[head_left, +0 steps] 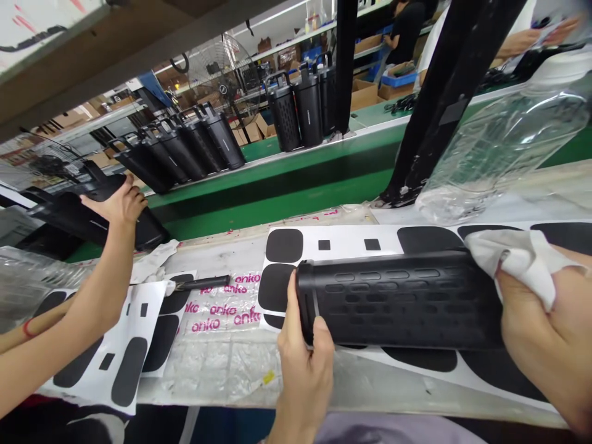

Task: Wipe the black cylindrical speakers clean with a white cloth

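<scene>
A black cylindrical casing (pixel 407 302) with rows of oval slots lies on its side over a white sheet of black adhesive pads (pixel 284 245). My left hand (pixel 305 351) grips the rimmed left end of the casing, thumb and fingers round its edge. At the other end, my right hand (pixel 536 320) is closed on a white cloth (pixel 518 253) and presses it against the casing. The fingers under the cloth are partly hidden.
A co-worker's hand (pixel 123 200) grasps another black cylinder at the left. Several black cylinders (pixel 226 139) stand on the green conveyor (pixel 277 185) behind. A large clear plastic bottle (pixel 504 142) stands at right by a black post (pixel 439 105). A black-handled tool (pixel 203 282) lies left.
</scene>
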Demonstrator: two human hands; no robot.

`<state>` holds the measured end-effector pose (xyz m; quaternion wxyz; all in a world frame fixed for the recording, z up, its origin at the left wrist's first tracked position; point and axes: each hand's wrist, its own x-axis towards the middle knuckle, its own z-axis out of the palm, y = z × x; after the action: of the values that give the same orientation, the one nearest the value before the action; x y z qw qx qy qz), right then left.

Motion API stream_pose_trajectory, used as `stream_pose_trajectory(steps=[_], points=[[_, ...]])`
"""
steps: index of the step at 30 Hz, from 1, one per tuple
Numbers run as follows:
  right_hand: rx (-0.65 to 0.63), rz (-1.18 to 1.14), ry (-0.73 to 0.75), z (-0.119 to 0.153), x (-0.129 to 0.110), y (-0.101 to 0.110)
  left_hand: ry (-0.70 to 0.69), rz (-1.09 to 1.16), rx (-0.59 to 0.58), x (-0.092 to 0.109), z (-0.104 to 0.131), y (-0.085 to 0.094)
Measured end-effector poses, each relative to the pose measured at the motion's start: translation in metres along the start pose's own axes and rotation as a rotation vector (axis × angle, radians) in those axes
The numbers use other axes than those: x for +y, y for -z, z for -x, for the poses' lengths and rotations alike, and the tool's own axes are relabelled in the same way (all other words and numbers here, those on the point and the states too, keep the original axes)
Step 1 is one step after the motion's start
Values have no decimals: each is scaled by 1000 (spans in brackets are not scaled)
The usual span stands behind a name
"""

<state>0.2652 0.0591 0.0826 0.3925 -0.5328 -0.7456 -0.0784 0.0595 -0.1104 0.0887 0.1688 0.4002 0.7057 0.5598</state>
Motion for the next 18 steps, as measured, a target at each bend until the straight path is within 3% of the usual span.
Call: stream_pose_trajectory(steps=[5, 15, 18], points=[[48, 29, 24, 0, -16, 9, 114, 23, -12, 6, 3, 4], [60, 81, 48, -3, -27, 14, 89, -28, 20, -1, 3, 6], [55, 41, -6, 2, -19, 16, 114, 17, -47, 5, 4, 7]])
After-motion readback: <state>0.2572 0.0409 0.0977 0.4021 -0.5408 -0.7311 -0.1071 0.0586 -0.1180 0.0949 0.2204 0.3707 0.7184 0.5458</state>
